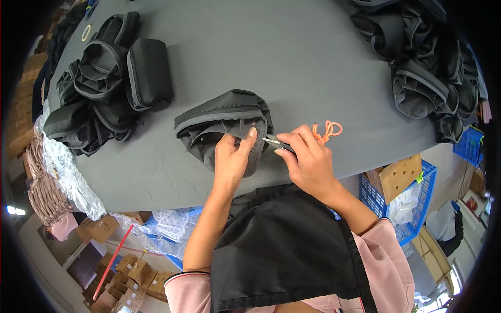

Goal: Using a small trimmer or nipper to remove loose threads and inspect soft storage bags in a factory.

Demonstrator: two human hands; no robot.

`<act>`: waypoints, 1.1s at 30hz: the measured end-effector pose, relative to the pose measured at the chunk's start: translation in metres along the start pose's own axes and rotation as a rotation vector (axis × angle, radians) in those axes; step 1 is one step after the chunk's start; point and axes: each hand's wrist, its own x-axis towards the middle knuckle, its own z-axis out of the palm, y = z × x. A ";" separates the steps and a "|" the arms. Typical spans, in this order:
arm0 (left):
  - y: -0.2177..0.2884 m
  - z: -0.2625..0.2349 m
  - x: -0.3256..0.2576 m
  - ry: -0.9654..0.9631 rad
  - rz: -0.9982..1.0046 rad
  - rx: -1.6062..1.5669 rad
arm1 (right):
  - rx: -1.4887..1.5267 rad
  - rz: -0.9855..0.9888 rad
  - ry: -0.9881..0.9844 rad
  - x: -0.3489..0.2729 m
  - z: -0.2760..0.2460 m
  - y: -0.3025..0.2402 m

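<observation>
I am watching the left hand [231,156] pinning the grey bag [222,125]; the right hand [308,159] is gripping snips [277,142] at its 3 o'clock edge. Trimming looks midway; piles [104,83] are waiting.

Small brown cardboard boxes [128,279] lie heaped on the floor at seven o'clock. A brown perforated cardboard box [399,177] stands in a blue crate [428,195] at four o'clock, beside the desk [271,57].
</observation>
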 end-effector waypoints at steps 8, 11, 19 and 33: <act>-0.002 0.004 -0.002 0.013 0.017 -0.017 | -0.162 -0.057 -0.018 0.004 0.000 -0.003; -0.002 0.004 -0.002 0.001 0.018 -0.038 | -0.195 -0.076 -0.013 0.005 0.000 -0.002; 0.000 0.005 -0.003 -0.007 0.017 -0.029 | -0.187 -0.088 0.002 0.003 0.001 -0.001; 0.009 -0.006 0.006 -0.046 -0.054 -0.001 | 0.367 0.230 -0.020 0.002 0.002 0.009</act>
